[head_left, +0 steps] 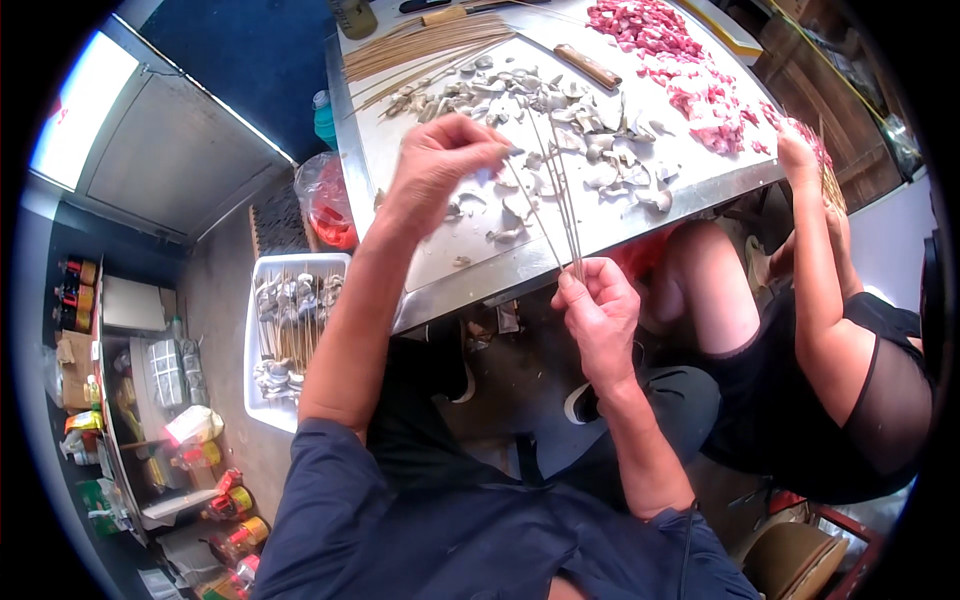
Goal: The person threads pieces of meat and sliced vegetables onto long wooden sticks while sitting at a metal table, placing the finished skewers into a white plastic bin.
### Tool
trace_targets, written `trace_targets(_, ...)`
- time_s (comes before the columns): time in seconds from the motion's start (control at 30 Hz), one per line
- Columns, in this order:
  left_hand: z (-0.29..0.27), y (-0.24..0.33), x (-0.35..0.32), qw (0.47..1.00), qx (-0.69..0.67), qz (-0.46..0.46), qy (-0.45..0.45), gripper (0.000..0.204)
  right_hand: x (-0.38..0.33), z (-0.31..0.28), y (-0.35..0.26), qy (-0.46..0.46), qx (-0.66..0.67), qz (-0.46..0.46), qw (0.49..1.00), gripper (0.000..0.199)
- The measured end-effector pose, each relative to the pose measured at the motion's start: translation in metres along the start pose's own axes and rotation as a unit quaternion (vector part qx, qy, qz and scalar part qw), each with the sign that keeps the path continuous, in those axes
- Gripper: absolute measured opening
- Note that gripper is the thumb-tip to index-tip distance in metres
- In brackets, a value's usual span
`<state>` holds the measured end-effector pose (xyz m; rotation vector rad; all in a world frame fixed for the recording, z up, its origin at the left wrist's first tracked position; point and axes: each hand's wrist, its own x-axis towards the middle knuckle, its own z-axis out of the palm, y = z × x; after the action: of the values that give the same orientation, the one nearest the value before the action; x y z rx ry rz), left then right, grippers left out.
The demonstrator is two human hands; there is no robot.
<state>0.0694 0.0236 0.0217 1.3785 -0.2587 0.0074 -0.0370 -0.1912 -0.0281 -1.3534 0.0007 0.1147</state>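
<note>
While the right hand (598, 312) grips skewers (560, 205), the left hand (440, 160) pinches their tips.

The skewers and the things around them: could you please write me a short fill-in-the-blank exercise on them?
1. The right hand grips a bundle of thin ____.
2. The left hand pinches a grey mushroom piece above the metal ____.
3. The meat pieces at the far end are ____ in colour.
4. Finished skewers lie in a white ____ on the floor.

Missing words: skewers; table; pink; tray
</note>
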Motion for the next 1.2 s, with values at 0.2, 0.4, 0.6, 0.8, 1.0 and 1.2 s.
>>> trace_targets(0.2, 0.038, -0.005, -0.001, 0.995, 0.069, -0.026, -0.069, 0.006, 0.004, -0.004, -0.009, 0.044, 0.053, 0.003, 0.998, 0.006)
trace_targets(0.4, 0.038, -0.028, 0.015, 0.811, 0.542, 0.208, -0.067, 0.012, 0.006, -0.004, -0.005, 0.045, 0.102, 0.010, 0.994, 0.005)
trace_targets(0.6, 0.041, -0.026, 0.011, 0.789, 0.592, 0.108, -0.126, 0.011, 0.005, -0.004, -0.007, 0.047, 0.098, 0.024, 0.994, 0.005)
trace_targets(0.8, 0.034, -0.026, 0.007, 0.829, 0.520, 0.179, -0.101, 0.012, 0.005, -0.003, -0.006, 0.044, 0.096, 0.014, 0.994, 0.005)
trace_targets(1.0, 0.007, -0.013, 0.011, 0.990, 0.111, 0.023, 0.089, 0.010, 0.003, -0.001, -0.009, 0.031, 0.089, 0.031, 0.995, 0.005)
trace_targets(1.2, 0.009, -0.015, 0.009, 0.987, -0.078, 0.016, 0.136, 0.010, -0.002, 0.010, 0.000, -0.004, 0.076, 0.045, 0.996, 0.005)
